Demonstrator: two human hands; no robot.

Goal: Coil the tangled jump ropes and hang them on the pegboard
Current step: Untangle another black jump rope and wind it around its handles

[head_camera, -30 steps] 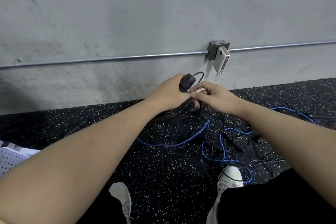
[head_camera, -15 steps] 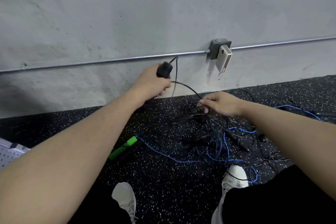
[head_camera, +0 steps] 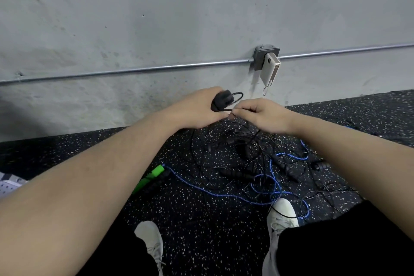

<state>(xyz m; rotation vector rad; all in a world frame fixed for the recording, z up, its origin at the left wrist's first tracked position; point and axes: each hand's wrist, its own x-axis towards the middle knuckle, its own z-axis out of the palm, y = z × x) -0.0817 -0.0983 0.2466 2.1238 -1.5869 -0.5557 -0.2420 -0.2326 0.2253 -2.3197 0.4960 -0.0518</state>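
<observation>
— What is the left hand (head_camera: 197,108) doing?
— It holds a black handle (head_camera: 220,99), with its fingers curled round it.
— And the right hand (head_camera: 264,114)?
— It pinches the thin black rope (head_camera: 226,110) just beside that handle. The two hands almost touch.
— Where are the other ropes?
— In a messy pile (head_camera: 246,154) on the speckled floor (head_camera: 201,219), below the hands. A blue rope (head_camera: 212,192) runs through it to a green handle (head_camera: 154,173). A bit of pegboard (head_camera: 7,182) shows at the far left.

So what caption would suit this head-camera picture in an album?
Left hand holds a black handle while the right hand pinches its cord above tangled jump ropes.
</observation>
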